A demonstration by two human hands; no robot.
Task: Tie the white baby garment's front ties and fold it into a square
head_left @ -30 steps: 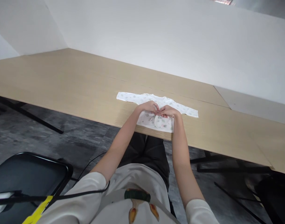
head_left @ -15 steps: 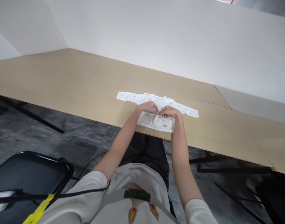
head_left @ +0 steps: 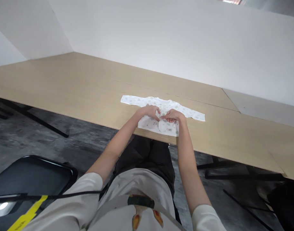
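Observation:
A small white long-sleeved baby shirt (head_left: 167,127) with a scattered print lies front up near the table's front edge, its sleeves spread to both sides. My left hand (head_left: 152,111) rests on the left half of its front, thumb and forefinger parted. Close beside it, my right hand (head_left: 172,115) pinches the fabric at the front opening, the forefinger pointing left and the other fingers curled under. The small piece between the right fingertips is too small to make out. Both hands cover part of the shirt's middle.
The long wooden table (head_left: 89,83) meets a white wall (head_left: 161,38) behind. A black chair (head_left: 33,176) stands at lower left, with a black cable (head_left: 72,193) and yellow tag (head_left: 29,215) before it. Black table legs (head_left: 243,175) show below right.
My left fingers have parted and moved slightly left from the front opening. The shirt's lower left edge has shifted left. My right hand stays almost in place.

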